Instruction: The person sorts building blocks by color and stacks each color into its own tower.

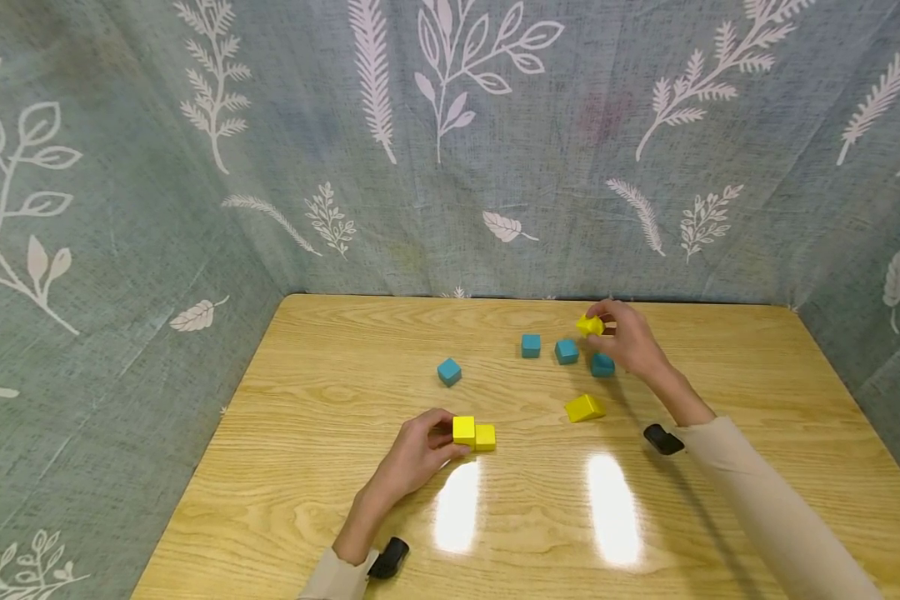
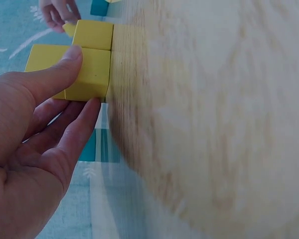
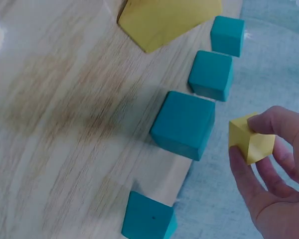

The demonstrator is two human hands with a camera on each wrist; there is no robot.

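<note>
Near the middle of the table, my left hand (image 1: pixel 412 457) pinches a yellow cube between thumb and fingers. A second yellow cube (image 1: pixel 463 429) sits on top of it, and a third yellow cube (image 1: pixel 485 437) stands against its right side. In the left wrist view, the thumb lies across the gripped cube (image 2: pixel 94 74). Farther back on the right, my right hand (image 1: pixel 628 340) holds a small yellow block (image 3: pixel 251 139) by its fingertips, raised above the table; its full shape is partly covered. Just below that hand is a blue cube (image 1: pixel 602 365).
More blue cubes stand to the left: one (image 1: pixel 567 351), another (image 1: pixel 531 346) and a turned one (image 1: pixel 449 372). A yellow wedge-like block (image 1: pixel 585 408) lies in front of the right hand. Patterned grey-blue cloth (image 1: pixel 420 250) hangs behind and beside the wooden table (image 1: pixel 330 367).
</note>
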